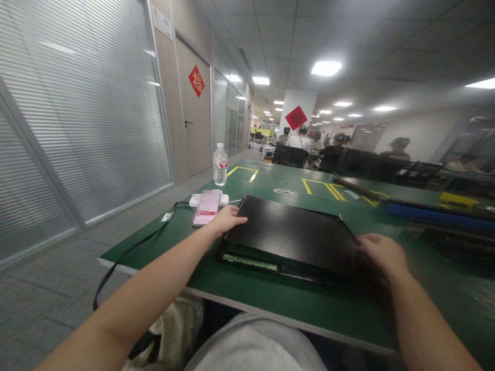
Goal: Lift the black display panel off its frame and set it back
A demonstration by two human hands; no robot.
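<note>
A dark, glossy flat display panel [294,232] lies before me, slightly tilted above the green table [154,252]. Along its near side runs a green circuit board strip [249,262], with a black edge continuing to the right of it. My left hand [228,220] is closed on the panel's left edge, thumb on top and the other fingers partly hidden. At the opposite edge, my right hand [384,252] pinches the panel near its right side; its fingertips are partly out of sight. A phone [207,210] lies just beyond my left hand.
A water bottle [220,165] stands at the far left of the table, near a white power strip [224,198] with a black cable [131,250]. Yellow tape [317,181] marks the far surface. A blue-edged dark item [433,212] lies right. People sit beyond.
</note>
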